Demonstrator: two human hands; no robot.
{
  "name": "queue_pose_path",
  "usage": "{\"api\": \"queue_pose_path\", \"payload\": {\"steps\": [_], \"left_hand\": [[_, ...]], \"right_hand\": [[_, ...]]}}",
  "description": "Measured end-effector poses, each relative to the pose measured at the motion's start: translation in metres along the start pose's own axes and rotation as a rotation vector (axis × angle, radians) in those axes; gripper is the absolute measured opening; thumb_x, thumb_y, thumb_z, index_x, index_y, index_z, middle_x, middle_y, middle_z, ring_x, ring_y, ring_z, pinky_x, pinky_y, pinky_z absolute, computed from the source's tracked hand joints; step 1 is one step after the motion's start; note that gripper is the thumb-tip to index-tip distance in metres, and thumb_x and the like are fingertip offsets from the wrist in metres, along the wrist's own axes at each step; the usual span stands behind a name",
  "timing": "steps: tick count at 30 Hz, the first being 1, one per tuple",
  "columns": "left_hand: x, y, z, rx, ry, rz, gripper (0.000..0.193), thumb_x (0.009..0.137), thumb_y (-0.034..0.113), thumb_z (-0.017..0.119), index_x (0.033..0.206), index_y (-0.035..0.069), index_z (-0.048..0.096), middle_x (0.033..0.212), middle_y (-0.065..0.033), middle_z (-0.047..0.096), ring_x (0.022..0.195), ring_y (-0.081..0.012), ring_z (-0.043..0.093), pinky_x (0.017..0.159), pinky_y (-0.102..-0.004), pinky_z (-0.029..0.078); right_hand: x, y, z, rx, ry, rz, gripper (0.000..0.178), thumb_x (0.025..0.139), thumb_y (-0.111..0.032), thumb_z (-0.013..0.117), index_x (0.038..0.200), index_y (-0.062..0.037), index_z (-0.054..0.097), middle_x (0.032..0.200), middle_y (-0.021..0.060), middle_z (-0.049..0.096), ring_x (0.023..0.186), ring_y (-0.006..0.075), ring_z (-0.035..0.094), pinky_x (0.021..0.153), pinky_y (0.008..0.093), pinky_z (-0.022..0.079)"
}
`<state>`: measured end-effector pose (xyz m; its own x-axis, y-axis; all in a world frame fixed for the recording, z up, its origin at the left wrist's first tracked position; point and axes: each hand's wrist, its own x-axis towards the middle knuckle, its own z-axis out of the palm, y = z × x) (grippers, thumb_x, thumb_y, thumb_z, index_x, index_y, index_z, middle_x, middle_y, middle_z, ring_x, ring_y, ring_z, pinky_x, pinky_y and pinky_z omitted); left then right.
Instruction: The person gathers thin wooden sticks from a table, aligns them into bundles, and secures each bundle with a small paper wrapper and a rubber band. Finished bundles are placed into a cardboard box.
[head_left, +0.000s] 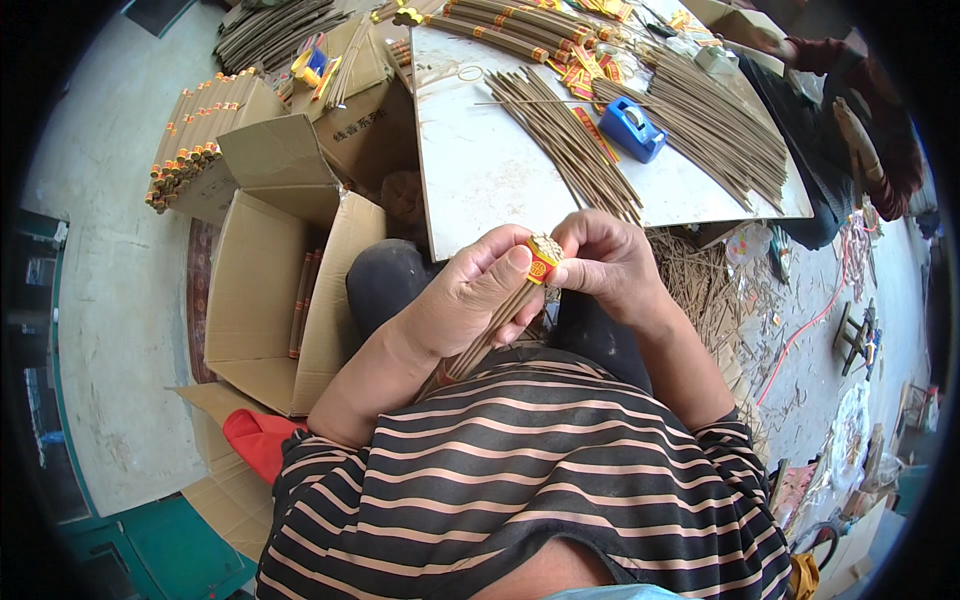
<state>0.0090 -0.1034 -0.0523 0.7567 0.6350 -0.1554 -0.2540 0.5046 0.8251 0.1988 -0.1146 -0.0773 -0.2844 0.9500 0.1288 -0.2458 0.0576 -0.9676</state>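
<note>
Gripping stick bundle (500, 318) with left hand (468, 288); pinching yellow-red band (541, 262) at its 3 o'clock with right hand (612, 266); ideally keeping ends level, tension even, band square.

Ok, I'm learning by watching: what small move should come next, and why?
Probably press the yellow-and-red paper band snug with the right hand: that hand touches the band's edge, while the left hand grips the incense-stick bundle it wraps.
</note>
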Motion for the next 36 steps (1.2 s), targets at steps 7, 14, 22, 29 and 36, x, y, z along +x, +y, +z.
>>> {"api": "queue_pose_path", "payload": {"steps": [7,14,22,29,36], "left_hand": [[0.009,-0.001,-0.004,-0.156,-0.136,-0.046,0.036,0.095,0.037,0.042,0.111,0.005,0.045,0.072,-0.0061,0.055,0.050,-0.0070,0.050,0.046,-0.0166,0.044],[0.010,-0.009,0.001,0.389,0.037,0.222,0.038,0.095,0.034,0.045,0.108,-0.001,0.050,0.079,-0.0037,0.055,0.068,-0.0066,0.052,0.062,-0.0192,0.046],[0.008,0.006,0.006,0.373,0.014,0.031,0.041,0.094,0.035,0.047,0.110,-0.003,0.052,0.090,-0.0026,0.056,0.082,-0.0055,0.051,0.073,-0.0186,0.043],[0.019,-0.001,0.004,0.168,0.035,-0.065,0.035,0.094,0.033,0.048,0.103,0.000,0.052,0.074,0.0005,0.053,0.057,-0.0035,0.047,0.049,-0.0151,0.038],[0.026,0.000,0.002,0.269,0.211,-0.009,0.038,0.090,0.040,0.054,0.097,0.003,0.053,0.070,-0.0026,0.053,0.053,-0.0055,0.047,0.046,-0.0160,0.036]], "right_hand": [[0.004,-0.010,-0.005,-0.326,-0.045,-0.342,0.033,0.071,-0.018,0.076,0.098,-0.0037,0.065,0.090,0.0055,0.057,0.090,0.0173,0.053,0.079,0.0288,0.044],[0.003,-0.014,-0.003,-0.474,0.056,-0.336,0.031,0.072,-0.020,0.075,0.095,-0.0016,0.065,0.086,0.0068,0.056,0.080,0.0157,0.054,0.071,0.0259,0.045],[0.000,-0.015,-0.010,-0.525,0.044,-0.359,0.036,0.066,-0.026,0.080,0.082,-0.0006,0.061,0.081,0.0061,0.054,0.072,0.0150,0.052,0.062,0.0252,0.044],[0.004,-0.014,-0.021,-0.572,0.035,-0.345,0.036,0.068,-0.028,0.078,0.085,-0.0011,0.061,0.080,0.0042,0.055,0.071,0.0133,0.052,0.062,0.0253,0.045],[0.071,0.003,-0.146,-0.626,0.458,0.002,0.034,0.082,-0.025,0.065,0.102,0.0010,0.060,0.087,0.0063,0.061,0.077,0.0124,0.055,0.069,0.0270,0.045]]}}
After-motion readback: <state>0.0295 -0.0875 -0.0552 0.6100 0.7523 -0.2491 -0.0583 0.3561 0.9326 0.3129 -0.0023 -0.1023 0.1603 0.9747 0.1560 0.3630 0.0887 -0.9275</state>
